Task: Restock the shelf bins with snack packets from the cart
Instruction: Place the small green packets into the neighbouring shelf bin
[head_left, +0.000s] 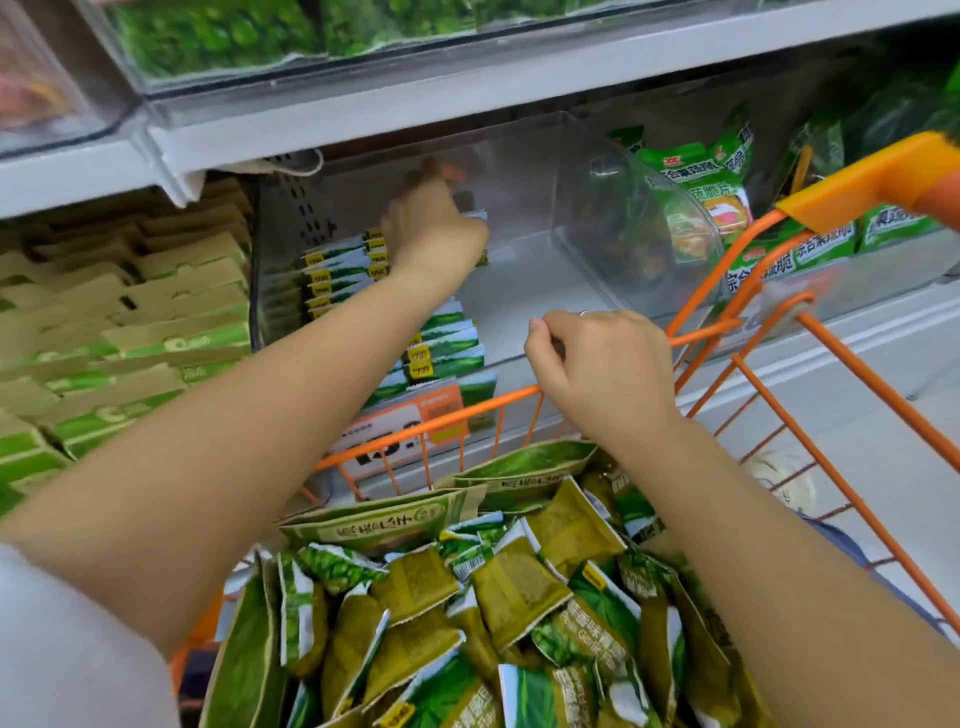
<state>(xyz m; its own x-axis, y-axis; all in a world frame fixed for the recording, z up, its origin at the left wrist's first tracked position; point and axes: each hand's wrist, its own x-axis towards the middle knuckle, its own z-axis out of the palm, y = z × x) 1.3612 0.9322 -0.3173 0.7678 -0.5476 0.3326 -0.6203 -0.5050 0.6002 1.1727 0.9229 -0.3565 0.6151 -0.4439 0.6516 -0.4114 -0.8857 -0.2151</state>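
Observation:
My left hand (434, 228) reaches deep into the clear shelf bin (524, 171) and grips a green snack packet (478, 221) at the top of a row of standing green-and-white packets (337, 275). More of the same packets (447, 343) stand nearer the bin's front, behind my forearm. The right half of the bin floor is bare. My right hand (597, 369) curls over the orange cart's front rim (467, 413). The cart holds a heap of green and olive snack packets (467, 597) under my arms.
A neighbouring bin on the left is packed with brown-and-green cartons (130, 322). On the right, a clear divider (639, 223) separates green bags with printed labels (701, 171). An upper shelf (467, 88) with green stock overhangs. An orange price tag (410, 421) sits on the bin front.

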